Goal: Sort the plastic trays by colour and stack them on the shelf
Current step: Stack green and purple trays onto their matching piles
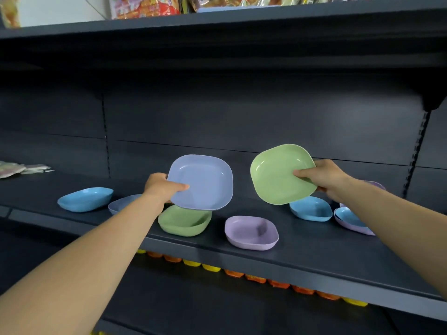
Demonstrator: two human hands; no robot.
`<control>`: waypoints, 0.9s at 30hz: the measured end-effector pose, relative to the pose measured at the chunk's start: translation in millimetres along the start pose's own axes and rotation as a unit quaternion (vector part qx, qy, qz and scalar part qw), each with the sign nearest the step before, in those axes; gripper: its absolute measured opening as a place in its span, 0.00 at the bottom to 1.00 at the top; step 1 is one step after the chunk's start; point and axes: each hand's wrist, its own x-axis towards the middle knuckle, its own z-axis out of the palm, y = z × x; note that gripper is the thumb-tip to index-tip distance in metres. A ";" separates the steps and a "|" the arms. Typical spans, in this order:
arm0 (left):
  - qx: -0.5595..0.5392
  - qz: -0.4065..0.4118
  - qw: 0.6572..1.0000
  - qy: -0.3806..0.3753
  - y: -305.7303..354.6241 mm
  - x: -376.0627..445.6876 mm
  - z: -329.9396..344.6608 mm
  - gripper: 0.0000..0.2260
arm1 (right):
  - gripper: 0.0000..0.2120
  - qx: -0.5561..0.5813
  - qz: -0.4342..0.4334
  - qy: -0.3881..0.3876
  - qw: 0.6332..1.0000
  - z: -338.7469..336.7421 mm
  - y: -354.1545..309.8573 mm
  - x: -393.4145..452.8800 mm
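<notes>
While aloft, left grip (161,187) pinching periwinkle tray (202,183), right grip (324,176) seemingly green tray (278,175).

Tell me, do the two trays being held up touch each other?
Apart. The head view shows dark shelf backing between the periwinkle tray and the green tray.

Periwinkle tray (202,182) and green tray (281,174) tilted, aloft above scattered blue, green, lilac trays on dark shelf (302,257).
</notes>
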 end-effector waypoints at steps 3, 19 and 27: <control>0.006 -0.007 1.000 0.014 -8.5 20.9 -27.7 0.13 | 0.10 0.000 -0.005 -0.014 1.000 36.7 -8.9 10.1; 0.108 -0.044 0.986 -0.115 -99.1 192.5 -149.3 0.15 | 0.08 0.045 0.063 0.058 0.995 239.6 -28.5 24.1; 0.231 -0.013 0.958 -0.169 -130.0 225.6 -142.1 0.21 | 0.05 0.007 0.139 0.102 0.985 255.2 -19.4 -3.8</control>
